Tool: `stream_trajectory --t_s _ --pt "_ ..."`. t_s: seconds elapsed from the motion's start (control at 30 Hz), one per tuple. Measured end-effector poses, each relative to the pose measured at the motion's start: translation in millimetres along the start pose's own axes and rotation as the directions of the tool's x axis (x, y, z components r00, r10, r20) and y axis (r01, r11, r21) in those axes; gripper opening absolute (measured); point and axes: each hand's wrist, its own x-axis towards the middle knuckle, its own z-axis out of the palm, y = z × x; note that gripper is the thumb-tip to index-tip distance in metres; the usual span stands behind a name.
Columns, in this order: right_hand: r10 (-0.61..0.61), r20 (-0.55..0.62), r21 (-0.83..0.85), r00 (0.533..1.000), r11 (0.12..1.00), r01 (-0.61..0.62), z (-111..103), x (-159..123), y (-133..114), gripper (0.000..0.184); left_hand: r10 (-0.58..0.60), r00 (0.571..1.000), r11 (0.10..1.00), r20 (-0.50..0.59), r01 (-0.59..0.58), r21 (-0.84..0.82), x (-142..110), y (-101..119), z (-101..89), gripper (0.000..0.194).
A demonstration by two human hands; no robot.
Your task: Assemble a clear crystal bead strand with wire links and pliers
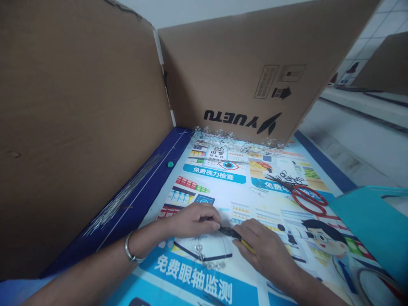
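Beaded wire piece (199,248): on the printed sheet (188,293), just below the hands in view. Clear beads, thin wire. Whether it connects to either hand, can't tell.
Bracelet (127,248): silver-coloured, on left wrist.
Right hand (267,244): fingers clamped round the pliers.
Pliers (247,245): dark metal, yellow on the grip. Tip points at left hand's fingertips, contact too blurred to call.
Left hand (194,221): thumb and fingers together. Anything pinched between them is too small to tell.
Teal item (366,216): right edge, partly out of frame, beyond right hand.
Scissors (307,199): red handles, flat on the sheet, blades toward far left.
Thin strands (124,195): long loose bundle on the dark blue strip, beside left cardboard panel (76,106).
Dark loops (288,176): small pile, by the scissor blades.
Green lump (170,164): on the blue strip, near the sheet's edge.
Clear wire pieces (219,135): strung along the foot of the far cardboard panel.
Far cardboard panel (242,76): upright, "YUETU" print upside down.
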Motion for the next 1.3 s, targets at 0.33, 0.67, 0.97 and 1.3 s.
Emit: stream_trajectory --t_s 0.33,0.67,0.97,1.3 --pt "-0.013 0.025 -0.011 1.000 1.000 0.014 -1.5 2.3 -1.5 0.018 0.040 0.989 0.982 -0.140 -0.012 0.190 3.3 3.8 14.5 0.010" --pt "0.042 0.009 -0.053 0.999 0.998 -0.041 -14.7 -6.2 -1.5 0.017 -0.065 0.976 0.958 -0.207 0.119 0.260 1.7 2.1 13.4 0.009" --pt "-0.046 -0.096 -0.107 0.994 0.994 0.036 -20.6 -10.1 -8.8 0.019 -0.122 0.970 0.963 -0.211 0.167 0.212 2.4 2.9 12.1 0.011" --pt "0.037 -0.068 -0.144 0.997 0.988 -0.047 -9.8 -2.5 -15.3 0.018 -0.086 0.967 0.977 -0.242 0.129 0.168 3.3 1.1 16.3 0.014"
